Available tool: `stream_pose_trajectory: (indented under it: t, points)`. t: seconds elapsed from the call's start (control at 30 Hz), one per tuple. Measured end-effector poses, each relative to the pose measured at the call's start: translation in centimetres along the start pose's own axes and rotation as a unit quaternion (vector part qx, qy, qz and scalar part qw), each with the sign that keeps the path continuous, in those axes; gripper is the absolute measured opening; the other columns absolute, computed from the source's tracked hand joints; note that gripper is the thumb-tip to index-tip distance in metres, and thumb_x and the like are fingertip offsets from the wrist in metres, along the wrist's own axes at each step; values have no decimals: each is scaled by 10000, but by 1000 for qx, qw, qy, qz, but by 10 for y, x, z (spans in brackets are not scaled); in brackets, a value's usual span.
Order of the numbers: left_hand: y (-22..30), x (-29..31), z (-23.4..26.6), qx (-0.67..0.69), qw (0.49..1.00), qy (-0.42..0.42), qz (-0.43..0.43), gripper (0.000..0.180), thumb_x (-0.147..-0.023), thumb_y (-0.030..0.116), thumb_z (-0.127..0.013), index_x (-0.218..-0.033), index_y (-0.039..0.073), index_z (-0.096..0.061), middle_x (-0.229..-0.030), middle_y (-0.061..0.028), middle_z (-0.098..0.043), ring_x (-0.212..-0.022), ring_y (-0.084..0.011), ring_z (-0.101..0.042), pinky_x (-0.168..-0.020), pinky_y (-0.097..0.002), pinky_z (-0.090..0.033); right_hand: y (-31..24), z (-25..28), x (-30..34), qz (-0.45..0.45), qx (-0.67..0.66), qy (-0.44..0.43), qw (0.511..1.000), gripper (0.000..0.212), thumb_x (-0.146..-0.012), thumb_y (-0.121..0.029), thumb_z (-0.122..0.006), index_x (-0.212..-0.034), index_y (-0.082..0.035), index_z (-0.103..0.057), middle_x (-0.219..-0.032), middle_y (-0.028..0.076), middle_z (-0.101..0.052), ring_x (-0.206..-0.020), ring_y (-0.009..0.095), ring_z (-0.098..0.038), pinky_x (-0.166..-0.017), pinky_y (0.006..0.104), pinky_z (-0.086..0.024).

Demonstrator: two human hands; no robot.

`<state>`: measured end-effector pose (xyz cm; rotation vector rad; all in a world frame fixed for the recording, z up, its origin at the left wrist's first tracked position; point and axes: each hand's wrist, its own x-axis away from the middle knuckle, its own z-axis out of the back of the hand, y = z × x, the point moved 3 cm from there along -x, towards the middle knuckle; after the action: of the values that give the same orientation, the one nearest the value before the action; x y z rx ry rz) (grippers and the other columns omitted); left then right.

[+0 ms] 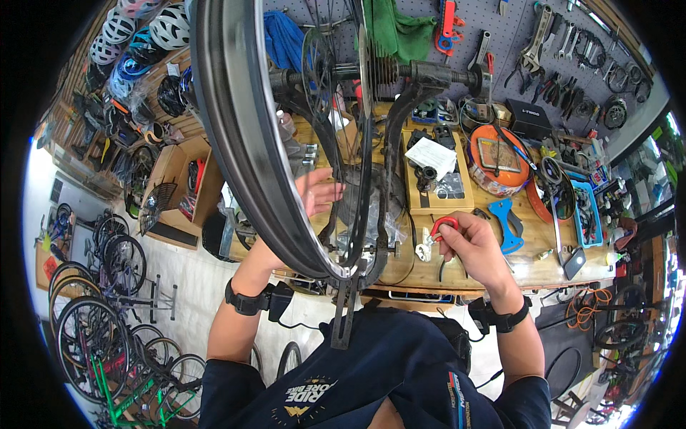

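A bicycle wheel (239, 143) stands upright in a dark truing stand (398, 121), its black rim close in front of me and its disc rotor and sprockets at the hub. My left hand (319, 191) is partly behind the rim, with fingers stretched out toward the spokes and nothing visible in them. Whether it touches the wheel I cannot tell. To the right of the stand, my right hand (471, 239) pinches a small red, rounded spoke wrench (444, 224) between thumb and fingers, above the wooden bench (457, 277).
On the bench lie a cardboard box (437, 202) with papers and parts, a round orange tin (493, 154), a blue tool (506, 227), a phone (574, 264) and a blue tray (587, 213). Tools hang on the pegboard (511, 43). Bicycles (118, 314) stand at left.
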<state>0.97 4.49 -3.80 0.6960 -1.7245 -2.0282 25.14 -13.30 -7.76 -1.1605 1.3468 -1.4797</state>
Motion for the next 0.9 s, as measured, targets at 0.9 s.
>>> stream_pose_trajectory:
  t: [0.9]
  points:
    - [58,5,0,-77,973,-1,-217,712,-941,499,-491,-1435,-2,-382,-1445,-215,-421,-1309,-319,-455,-1096,-437,-306,1,-3,-3,0,-27,5,1000,156,-984,-138,-560,-1040,8,-568,-735,16,-608,-630,67,-557,-578,216,-466]
